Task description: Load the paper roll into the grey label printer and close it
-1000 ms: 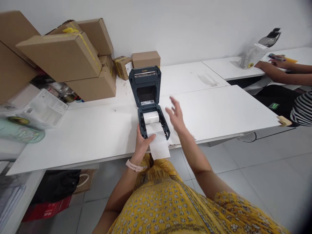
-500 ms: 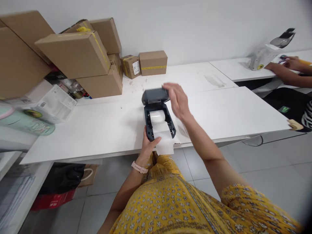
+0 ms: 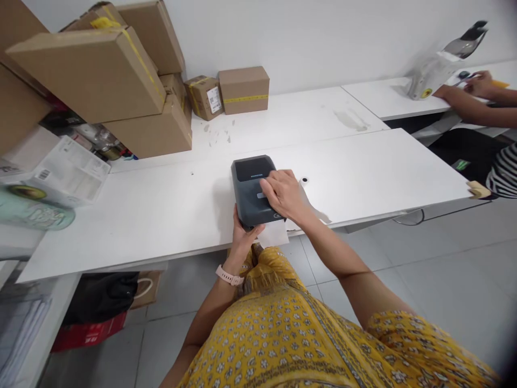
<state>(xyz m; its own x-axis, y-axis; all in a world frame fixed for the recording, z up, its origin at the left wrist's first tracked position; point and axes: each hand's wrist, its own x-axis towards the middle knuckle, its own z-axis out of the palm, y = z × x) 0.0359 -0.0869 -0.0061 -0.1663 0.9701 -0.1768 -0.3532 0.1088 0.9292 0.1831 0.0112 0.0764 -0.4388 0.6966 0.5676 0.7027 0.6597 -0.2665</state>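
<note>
A dark grey label printer (image 3: 250, 196) stands near the front edge of the white table, its lid down. A blank white paper strip (image 3: 274, 233) sticks out from its front, over the table edge. My left hand (image 3: 243, 237) is closed on the printer's front left corner, thumb at the front near the paper. On the right side of the lid rests my right hand (image 3: 284, 193), fingers curled and pressed against it. The paper roll inside is hidden by the lid. A small white round thing with a dark centre (image 3: 304, 180) lies just right of my right hand.
Cardboard boxes (image 3: 137, 126) are stacked at the left, with two smaller ones (image 3: 245, 91) against the wall. A mint-green bottle (image 3: 36, 210) and a white box (image 3: 68, 172) stand far left. At the far right, a co-worker's hands (image 3: 479, 85) are over another table.
The raised printer lid has come down, covering the paper roll. My right hand has moved from the lid's upper edge down onto its top. My left hand stays at the front corner.
</note>
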